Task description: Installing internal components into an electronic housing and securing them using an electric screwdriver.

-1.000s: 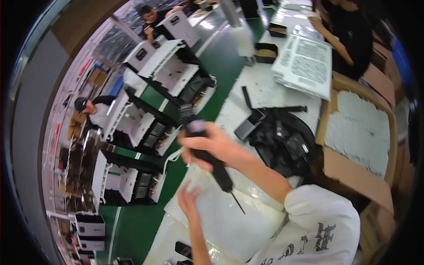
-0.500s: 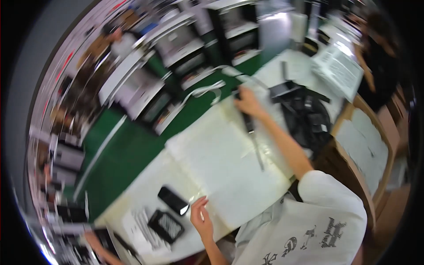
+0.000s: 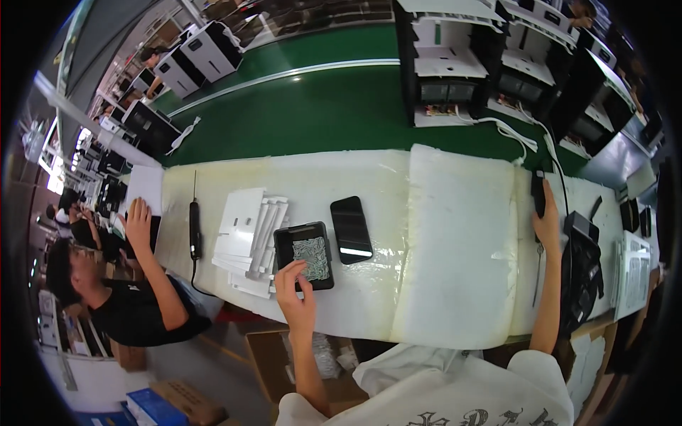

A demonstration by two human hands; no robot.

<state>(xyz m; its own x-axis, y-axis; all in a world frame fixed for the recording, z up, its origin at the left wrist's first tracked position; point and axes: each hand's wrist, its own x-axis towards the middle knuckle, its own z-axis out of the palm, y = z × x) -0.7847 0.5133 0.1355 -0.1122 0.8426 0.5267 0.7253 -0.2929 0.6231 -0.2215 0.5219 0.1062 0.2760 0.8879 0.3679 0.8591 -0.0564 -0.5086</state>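
My left hand (image 3: 295,298) is at the near edge of a black tray (image 3: 283,245) filled with small metal screws (image 3: 311,257). Its bent fingers reach over the rim, the thumb a little apart, and nothing shows in them. On the far right, my right hand (image 3: 547,219) is wrapped round the black handle of an electric screwdriver (image 3: 539,186). The tool's long thin bit points back toward me over the white padded mat (image 3: 462,241). A black phone (image 3: 351,227) lies just right of the tray.
White metal brackets (image 3: 241,227) are piled left of the tray. Another electric screwdriver (image 3: 195,234) lies beyond them. At the left a co-worker (image 3: 142,305) reaches over the table. A black bag-like item (image 3: 582,277) lies right of my arm; open cabinets (image 3: 451,64) stand across the green surface.
The view has swung left. My left hand has moved left from beside the phone to the tray of screws. My right hand still holds the screwdriver at the right.
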